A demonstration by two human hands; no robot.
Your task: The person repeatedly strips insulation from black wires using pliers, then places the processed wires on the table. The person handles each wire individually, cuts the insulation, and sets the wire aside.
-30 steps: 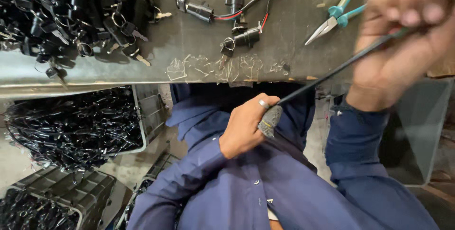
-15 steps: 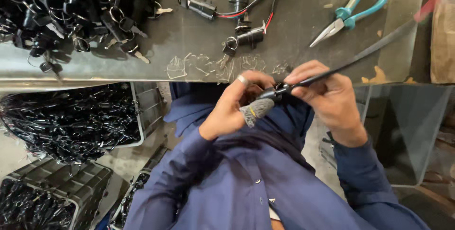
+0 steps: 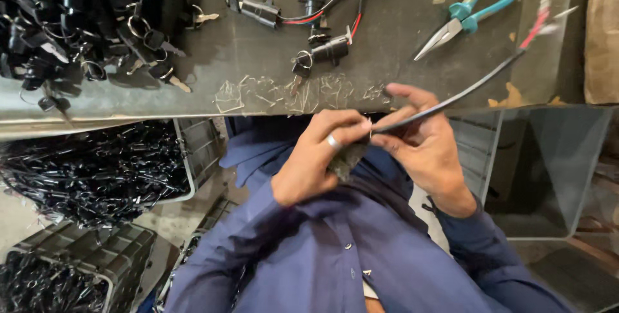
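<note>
A black cable [image 3: 451, 99] is being held between both hands, just below the near edge of a grey metal workbench [image 3: 387, 48]. The cable is running up and to the right from the hands, and thin wire ends, one red, are showing blurred at its far tip over the bench's right side. The left hand [image 3: 316, 158], with a ring on one finger, is being closed around a small dark part [image 3: 345, 158] at the cable's lower end; what the part is cannot be told. The right hand [image 3: 422, 139] is being pinched on the cable just beside that part, thumb and fingertips narrowed onto it, with the other fingers lifted loosely. Both arms are being covered by dark blue shirt sleeves [image 3: 258, 242].

On the bench, a pair of long-nosed pliers [image 3: 471, 13] with teal handles is lying at the upper right, well apart from the hands. Near the middle, several black cylindrical switches [image 3: 329, 48] with keys and red, green and black wires are lying loose. A heap of similar black parts with key rings [image 3: 84, 23] is being kept at the upper left. Scraps of clear tape [image 3: 284, 94] are stuck along the bench edge. Below the bench on the left, a tray [image 3: 97, 171] and a crate [image 3: 71, 274] are being filled with tangled black pieces.
</note>
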